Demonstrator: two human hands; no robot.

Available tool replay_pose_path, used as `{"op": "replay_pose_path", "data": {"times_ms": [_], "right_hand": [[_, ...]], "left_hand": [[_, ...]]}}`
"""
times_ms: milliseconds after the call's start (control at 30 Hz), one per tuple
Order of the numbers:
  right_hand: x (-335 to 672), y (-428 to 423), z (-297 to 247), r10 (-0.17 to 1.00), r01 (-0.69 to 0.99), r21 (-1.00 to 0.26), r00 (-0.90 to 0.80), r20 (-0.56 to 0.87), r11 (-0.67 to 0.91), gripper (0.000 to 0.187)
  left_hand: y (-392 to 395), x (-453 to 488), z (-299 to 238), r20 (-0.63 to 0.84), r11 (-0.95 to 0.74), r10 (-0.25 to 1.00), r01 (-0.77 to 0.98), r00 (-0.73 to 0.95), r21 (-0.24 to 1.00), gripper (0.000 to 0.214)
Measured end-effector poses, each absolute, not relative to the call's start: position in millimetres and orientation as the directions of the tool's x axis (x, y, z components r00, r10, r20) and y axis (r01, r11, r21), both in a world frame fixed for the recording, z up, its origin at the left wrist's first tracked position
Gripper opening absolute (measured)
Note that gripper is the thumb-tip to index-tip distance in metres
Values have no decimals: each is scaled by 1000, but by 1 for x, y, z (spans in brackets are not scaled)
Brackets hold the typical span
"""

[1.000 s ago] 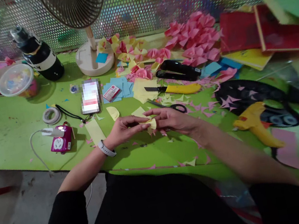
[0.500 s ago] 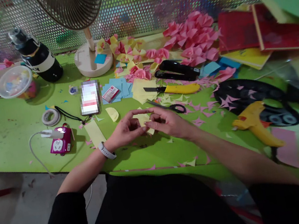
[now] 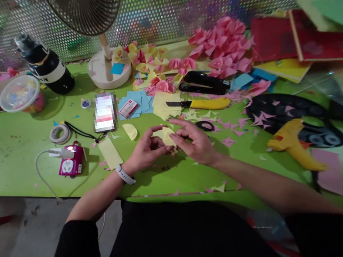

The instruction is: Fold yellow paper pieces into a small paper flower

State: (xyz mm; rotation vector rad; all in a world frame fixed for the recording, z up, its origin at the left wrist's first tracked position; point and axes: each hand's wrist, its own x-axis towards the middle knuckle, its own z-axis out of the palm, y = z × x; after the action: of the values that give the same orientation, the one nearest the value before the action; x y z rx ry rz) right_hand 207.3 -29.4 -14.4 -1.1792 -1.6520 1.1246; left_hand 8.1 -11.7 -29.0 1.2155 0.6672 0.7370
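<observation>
Both my hands meet over the green table [image 3: 3, 153], just above its near edge. My left hand [image 3: 146, 150], with a white band on the wrist, and my right hand [image 3: 194, 142] pinch a small folded yellow paper piece [image 3: 165, 136] between their fingertips. Black scissors [image 3: 203, 126] lie just behind my right hand. A yellow-handled utility knife [image 3: 207, 103] and a stack of yellow paper squares [image 3: 165, 103] lie a little farther back. Pink and yellow paper offcuts are scattered around my hands.
A fan base [image 3: 108, 68], a black bottle [image 3: 46, 68] and a plastic tub [image 3: 19, 94] stand at the back left. Tape roll [image 3: 58, 133], a phone [image 3: 104, 112] and a pink power adapter [image 3: 70, 162] lie left. Pink paper flowers [image 3: 223, 44], a black stapler [image 3: 203, 81] and a yellow glue gun [image 3: 294, 146] are right.
My hands drew closer together and lifted the yellow paper piece slightly away from me; the fingers shifted from holding it flat to curling round it.
</observation>
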Motion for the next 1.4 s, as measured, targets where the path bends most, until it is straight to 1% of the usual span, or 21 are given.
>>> {"op": "replay_pose_path", "data": {"times_ms": [133, 267, 333, 433, 533, 600, 700, 767, 833, 867, 933, 1000, 1067, 1133, 1200, 1300, 1400], "right_hand": [[213, -24, -14, 967, 122, -991, -254, 29, 62, 41], [216, -18, -13, 968, 76, -997, -250, -1, 19, 34], [215, -17, -14, 964, 69, -998, -265, -13, 6, 37], [214, -17, -14, 958, 55, -998, -286, -33, -18, 45], [213, -17, -14, 955, 26, -999, -292, -52, -46, 49], [212, -17, -15, 974, 24, -999, -227, -28, -24, 48], [209, -19, -18, 995, 82, -995, -88, 53, 61, 47], [207, -21, -20, 994, 128, -986, -34, 104, 108, 45], [206, -22, -21, 990, 146, -980, -10, 138, 138, 44], [205, -23, -20, 989, 145, -979, -5, 147, 146, 43], [205, -24, -19, 990, 124, -982, -18, 141, 142, 43], [206, -24, -18, 994, 82, -991, -46, 101, 105, 43], [207, -23, -17, 996, 24, -998, -70, 51, 52, 42], [209, -21, -16, 996, -36, -999, -82, 16, 13, 39], [211, -19, -16, 995, -80, -997, -97, 4, -4, 34], [213, -17, -16, 991, -132, -991, -130, -11, -29, 31], [214, -16, -15, 984, -157, -984, -171, -53, -81, 33]], "left_hand": [[-10, 5, -24, -13, 82, 786, -84, 618, 993, 72], [-9, 1, -17, -4, 44, 749, -45, 662, 998, 68], [-9, -1, -17, -22, 40, 727, -11, 686, 999, 69], [-9, -4, -18, -65, 44, 695, 48, 716, 998, 82], [-8, -4, -18, -56, 50, 669, 30, 741, 998, 92], [-8, -2, -19, -11, 16, 686, -1, 727, 1000, 96], [-11, 3, -20, 74, -127, 797, 46, 599, 991, 104], [-14, 6, -22, 140, -219, 849, 98, 509, 971, 96], [-15, 7, -24, 194, -269, 854, 92, 483, 959, 77], [-15, 7, -25, 202, -269, 851, 71, 485, 961, 68], [-14, 6, -25, 173, -205, 859, 14, 482, 979, 53], [-11, 4, -24, 109, -86, 883, -71, 457, 994, 45], [-8, 4, -23, 32, 48, 903, -176, 428, 983, 44], [-6, 4, -21, -51, 178, 904, -265, 423, 948, 46], [-5, 5, -19, -125, 279, 891, -309, 437, 909, 49], [-5, 6, -19, -163, 329, 878, -319, 451, 889, 51], [-5, 6, -22, -143, 296, 880, -288, 453, 911, 51]]}}
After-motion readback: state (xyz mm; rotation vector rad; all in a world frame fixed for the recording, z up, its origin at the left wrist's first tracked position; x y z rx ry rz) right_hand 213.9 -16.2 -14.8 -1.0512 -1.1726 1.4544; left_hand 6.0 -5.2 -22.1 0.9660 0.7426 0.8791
